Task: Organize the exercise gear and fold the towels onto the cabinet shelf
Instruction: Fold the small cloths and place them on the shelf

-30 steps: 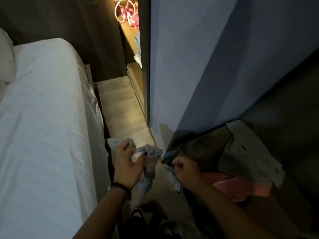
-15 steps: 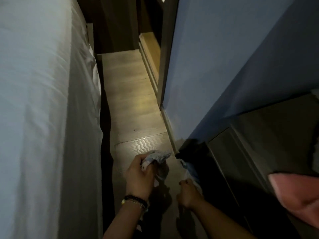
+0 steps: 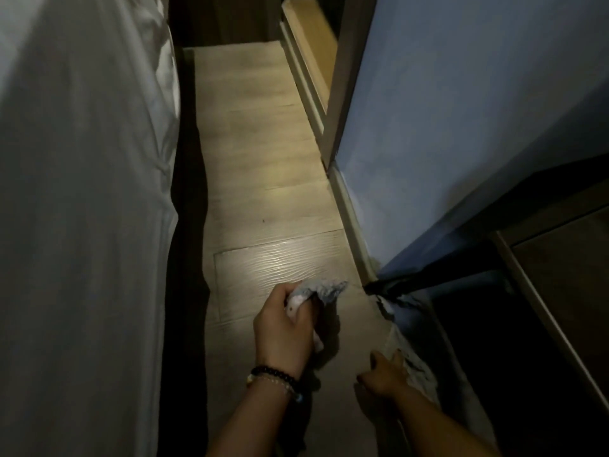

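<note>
The fingers [image 3: 298, 316] of the left hand [image 3: 283, 338] are curled tight round a bunched end of a pale grey towel [image 3: 321, 290], and a crumpled tuft of it sticks out past the knuckles, above the floor [image 3: 263, 179]. On that wrist sit a dark beaded bracelet [image 3: 275, 377] and a lighter one just below it. Lower and to the right, the right hand [image 3: 384, 377] touches another grey stretch of cloth [image 3: 407, 357] hanging along the dark cabinet side; in this dim light I cannot tell whether its fingers pinch the cloth or only rest on it, nor whether the two pieces of cloth are one towel. Both hands hang low over the pale wooden floor, in the narrow aisle. To the left rises the side of a bed [image 3: 82, 192] draped in a white sheet. To the right stands a blue-grey panel [image 3: 461, 127], and below it a dark cabinet [image 3: 543, 324]. Farther down the aisle a light wooden shelf edge [image 3: 309, 44] shows.
</note>
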`<act>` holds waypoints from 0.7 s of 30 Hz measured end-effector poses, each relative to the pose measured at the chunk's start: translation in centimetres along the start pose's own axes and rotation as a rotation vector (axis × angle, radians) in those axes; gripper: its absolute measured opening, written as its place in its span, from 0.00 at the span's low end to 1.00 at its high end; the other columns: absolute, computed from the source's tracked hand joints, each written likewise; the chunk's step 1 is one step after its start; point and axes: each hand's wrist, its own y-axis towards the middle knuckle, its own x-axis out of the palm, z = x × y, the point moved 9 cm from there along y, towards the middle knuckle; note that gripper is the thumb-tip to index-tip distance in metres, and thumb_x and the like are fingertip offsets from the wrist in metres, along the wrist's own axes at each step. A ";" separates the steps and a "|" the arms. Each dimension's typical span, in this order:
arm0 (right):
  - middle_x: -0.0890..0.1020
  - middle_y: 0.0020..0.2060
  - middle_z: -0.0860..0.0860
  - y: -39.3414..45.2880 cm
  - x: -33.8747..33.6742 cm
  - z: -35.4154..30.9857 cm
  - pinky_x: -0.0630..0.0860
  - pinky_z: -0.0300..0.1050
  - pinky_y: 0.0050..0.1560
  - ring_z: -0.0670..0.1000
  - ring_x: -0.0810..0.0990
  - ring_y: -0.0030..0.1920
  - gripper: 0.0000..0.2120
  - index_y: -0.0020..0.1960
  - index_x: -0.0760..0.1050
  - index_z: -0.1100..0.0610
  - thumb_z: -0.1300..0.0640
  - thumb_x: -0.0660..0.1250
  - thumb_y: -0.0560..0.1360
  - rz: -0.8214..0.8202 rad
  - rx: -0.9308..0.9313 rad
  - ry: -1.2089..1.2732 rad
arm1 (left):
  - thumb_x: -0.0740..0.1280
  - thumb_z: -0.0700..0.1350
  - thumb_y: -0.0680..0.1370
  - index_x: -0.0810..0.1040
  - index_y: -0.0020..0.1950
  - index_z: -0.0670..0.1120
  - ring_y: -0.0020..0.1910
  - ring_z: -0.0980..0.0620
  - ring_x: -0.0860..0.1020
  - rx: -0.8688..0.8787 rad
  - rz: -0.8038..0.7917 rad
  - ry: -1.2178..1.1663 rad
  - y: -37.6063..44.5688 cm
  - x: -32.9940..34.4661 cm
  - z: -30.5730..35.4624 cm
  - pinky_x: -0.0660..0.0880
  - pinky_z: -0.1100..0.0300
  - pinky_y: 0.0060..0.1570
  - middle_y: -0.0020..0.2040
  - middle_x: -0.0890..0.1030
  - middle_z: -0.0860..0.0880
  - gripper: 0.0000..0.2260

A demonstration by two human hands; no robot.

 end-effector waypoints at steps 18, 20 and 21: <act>0.50 0.76 0.55 -2.2 -2.9 1.7 0.63 0.46 0.69 0.57 0.61 0.73 0.40 0.78 0.44 0.59 0.56 0.65 0.75 0.194 -0.034 0.078 | 0.69 0.38 0.74 0.77 0.41 0.53 0.34 0.62 0.78 -0.007 0.025 0.045 0.0 0.9 2.5 0.72 0.71 0.34 0.33 0.81 0.57 0.10; 0.53 0.75 0.54 -5.4 -5.3 0.7 0.67 0.43 0.65 0.57 0.67 0.69 0.38 0.77 0.50 0.58 0.58 0.66 0.74 0.237 -0.072 0.144 | 0.69 0.38 0.75 0.78 0.42 0.51 0.35 0.56 0.79 -0.045 0.012 0.034 -0.9 0.2 4.8 0.74 0.62 0.35 0.34 0.81 0.53 0.08; 0.54 0.74 0.55 -7.4 -6.5 0.0 0.67 0.43 0.64 0.57 0.67 0.68 0.37 0.77 0.52 0.57 0.58 0.66 0.73 0.247 -0.093 0.165 | 0.69 0.37 0.74 0.78 0.42 0.51 0.34 0.57 0.78 -0.045 0.010 0.030 -1.5 -0.3 6.4 0.73 0.63 0.35 0.34 0.80 0.53 0.08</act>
